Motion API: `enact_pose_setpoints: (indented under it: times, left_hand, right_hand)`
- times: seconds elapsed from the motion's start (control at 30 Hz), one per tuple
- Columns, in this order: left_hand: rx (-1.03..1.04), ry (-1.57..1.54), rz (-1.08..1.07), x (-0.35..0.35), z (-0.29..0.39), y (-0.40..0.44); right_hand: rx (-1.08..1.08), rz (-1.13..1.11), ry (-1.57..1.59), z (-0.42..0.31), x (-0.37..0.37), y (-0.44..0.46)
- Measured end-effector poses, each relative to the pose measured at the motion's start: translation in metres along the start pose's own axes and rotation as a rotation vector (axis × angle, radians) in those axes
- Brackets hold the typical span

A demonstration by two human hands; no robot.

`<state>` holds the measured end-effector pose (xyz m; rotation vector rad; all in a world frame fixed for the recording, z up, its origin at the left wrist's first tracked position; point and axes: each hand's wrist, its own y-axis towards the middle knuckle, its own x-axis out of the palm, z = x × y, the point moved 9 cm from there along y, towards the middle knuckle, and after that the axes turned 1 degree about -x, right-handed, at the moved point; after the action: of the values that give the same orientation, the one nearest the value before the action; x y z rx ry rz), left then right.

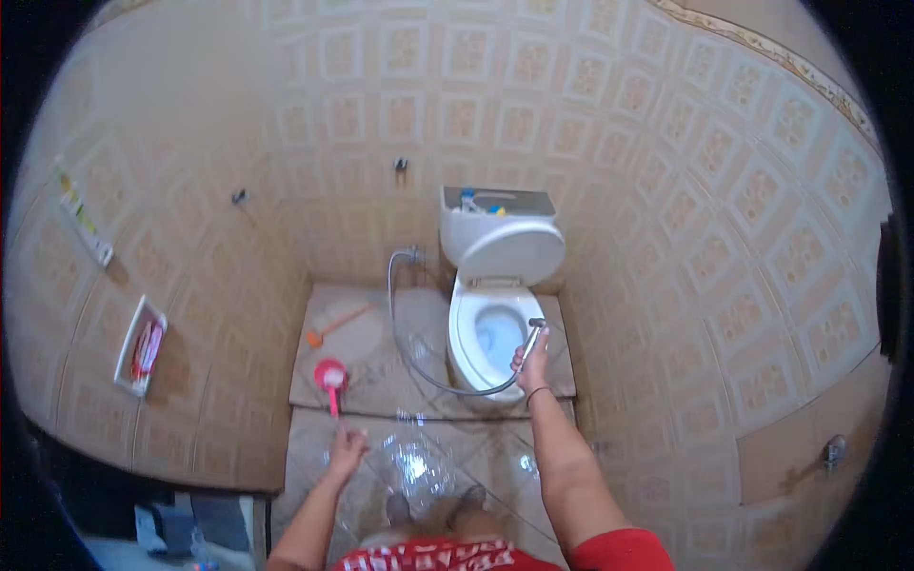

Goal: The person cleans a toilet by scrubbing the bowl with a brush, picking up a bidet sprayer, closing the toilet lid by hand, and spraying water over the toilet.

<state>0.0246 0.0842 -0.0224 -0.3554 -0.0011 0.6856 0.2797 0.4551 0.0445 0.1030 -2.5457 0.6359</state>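
Observation:
My right hand [535,366] is wrapped round a metal spray nozzle [536,333] over the right side of the white toilet bowl [497,338]. From the nozzle a grey hose [395,328] loops down and left, then up to a wall tap [412,255]. The toilet lid [514,255] is raised against the tank. Low over the wet floor, my left hand [348,449] has its fingers apart and holds nothing. Just above it lies a pink dipper [331,377], its handle pointing toward that hand.
An orange-headed brush [316,338] lies on the raised tiled step [381,305]. Small items, blue and yellow, sit on the tank [524,202]. A white wall holder [124,366] with pink packets is at left. My feet [398,507] stand on wet tiles below the step edge.

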Motion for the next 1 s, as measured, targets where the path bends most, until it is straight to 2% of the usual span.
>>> enact_pose_setpoints:
  times: [0.1,0.17,0.23,0.3,0.37,0.43,0.57,0.6,0.67,0.87,1.0]
  left_hand:
    - [-0.022,0.031,-0.068,0.046,0.046,0.033]
    - [-0.056,0.032,-0.093,0.078,0.046,0.043]
    - [0.151,0.263,-0.296,0.126,0.056,0.07]
    - [0.21,0.289,-0.327,0.173,0.07,0.095]
    - [0.034,0.453,-0.462,0.224,0.13,0.097]
    - [0.485,0.498,-0.405,0.269,0.156,0.134]
    - [0.684,0.883,-0.269,0.337,0.224,0.191]
    - [0.684,0.887,-0.274,0.349,0.231,0.205]
    - [0.772,1.143,-0.128,0.37,0.252,0.236]
    - [0.687,1.214,-0.103,0.392,0.283,0.294]
    - [0.658,1.249,-0.122,0.393,0.312,0.344]
  right_hand:
    - [-0.062,-0.003,-0.02,-0.023,0.01,0.056]
    - [-0.043,-0.008,-0.122,-0.024,0.012,0.08]
    - [-0.045,-0.022,-0.156,-0.029,0.018,0.102]
    - [-0.022,-0.031,-0.193,-0.018,0.009,0.116]
    - [-0.021,-0.043,-0.202,-0.024,0.016,0.129]
    - [-0.01,-0.061,-0.232,-0.038,0.023,0.123]
    - [0.012,-0.116,-0.261,-0.071,0.05,0.125]
    - [0.023,-0.13,-0.266,-0.075,0.054,0.126]
    - [0.006,-0.148,-0.275,-0.083,0.063,0.131]
    - [-0.102,-0.192,-0.301,-0.094,0.056,0.122]
    - [-0.192,-0.1,-0.303,-0.073,0.004,0.095]
